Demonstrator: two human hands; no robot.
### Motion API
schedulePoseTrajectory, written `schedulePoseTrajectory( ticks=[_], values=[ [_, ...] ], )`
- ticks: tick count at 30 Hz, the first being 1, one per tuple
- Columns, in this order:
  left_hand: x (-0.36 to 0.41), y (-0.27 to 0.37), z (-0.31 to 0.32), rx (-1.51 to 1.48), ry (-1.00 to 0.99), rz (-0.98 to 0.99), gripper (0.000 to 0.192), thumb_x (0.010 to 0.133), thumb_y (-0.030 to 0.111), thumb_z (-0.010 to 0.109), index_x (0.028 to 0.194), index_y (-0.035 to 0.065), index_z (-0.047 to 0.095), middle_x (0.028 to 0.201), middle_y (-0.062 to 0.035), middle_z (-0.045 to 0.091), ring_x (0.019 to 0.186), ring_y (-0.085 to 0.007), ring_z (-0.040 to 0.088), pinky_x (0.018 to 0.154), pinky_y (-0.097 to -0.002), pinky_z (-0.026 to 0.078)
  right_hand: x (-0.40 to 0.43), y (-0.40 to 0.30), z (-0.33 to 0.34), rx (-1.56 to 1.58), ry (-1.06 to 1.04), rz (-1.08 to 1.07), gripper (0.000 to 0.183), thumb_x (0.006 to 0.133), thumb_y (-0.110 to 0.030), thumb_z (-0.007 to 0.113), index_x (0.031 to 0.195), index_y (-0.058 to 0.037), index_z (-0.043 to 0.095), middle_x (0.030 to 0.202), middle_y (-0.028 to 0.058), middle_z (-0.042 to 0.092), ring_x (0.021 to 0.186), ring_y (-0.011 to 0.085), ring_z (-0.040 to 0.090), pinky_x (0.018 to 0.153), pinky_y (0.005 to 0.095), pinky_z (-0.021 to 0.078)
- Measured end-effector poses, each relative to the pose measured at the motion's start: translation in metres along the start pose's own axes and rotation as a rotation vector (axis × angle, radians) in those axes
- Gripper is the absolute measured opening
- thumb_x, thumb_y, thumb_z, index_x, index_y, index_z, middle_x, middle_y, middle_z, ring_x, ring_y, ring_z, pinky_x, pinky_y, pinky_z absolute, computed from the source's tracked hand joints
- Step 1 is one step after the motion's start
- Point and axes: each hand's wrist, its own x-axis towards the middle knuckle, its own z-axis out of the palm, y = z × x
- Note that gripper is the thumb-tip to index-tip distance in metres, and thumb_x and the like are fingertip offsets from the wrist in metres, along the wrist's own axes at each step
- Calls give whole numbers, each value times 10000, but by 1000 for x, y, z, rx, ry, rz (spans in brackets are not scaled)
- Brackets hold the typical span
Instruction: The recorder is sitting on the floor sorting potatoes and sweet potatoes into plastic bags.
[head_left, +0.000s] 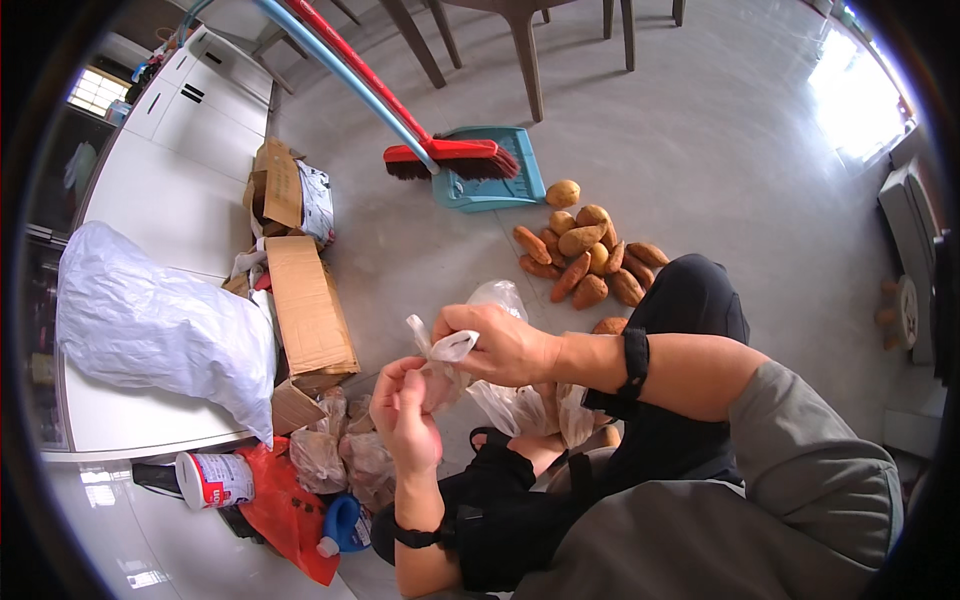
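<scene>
Both my hands are on a thin translucent plastic bag (444, 379) in front of me. My left hand (409, 416) grips the bag on its lower left side. My right hand (499, 345) pinches the bag's top, where a loop of plastic stands out. Beneath my right forearm are more plastic bags (517, 405), partly hidden by the arm. A clear bag (499, 296) lies on the floor behind my right hand. Beyond my right forearm, a heap of sweet potatoes and potatoes (585, 251) rests on the grey tiles, beside my bent knee.
A teal dustpan (491, 187) and a red broom (450, 150) stand beyond the heap. At left are open cardboard boxes (307, 307), a white cabinet (165, 172) and a big white sack (169, 330). Filled bags (319, 457), a red bag (289, 510) and a blue bottle (346, 525) lie lower left.
</scene>
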Motion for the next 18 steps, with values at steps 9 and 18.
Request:
schedulePoseTrajectory(
  ticks=[9,18],
  values=[
    [1,1,-9,-326,24,-239,150,926,64,611,1038,-27,651,938,-61,669,832,-105,618,751,-213,473,1,-2,6,28,19,-123,151,872,-92,640,969,-10,557,851,150,620,778,328,606,703,385,483],
    [1,-1,-7,138,-134,-38,35,877,13,563,904,36,558,831,-1,584,717,-67,521,645,-208,416,-4,-3,9,54,-44,-173,119,881,-79,566,974,-6,545,894,196,601,832,398,606,735,435,484]
  ],
)
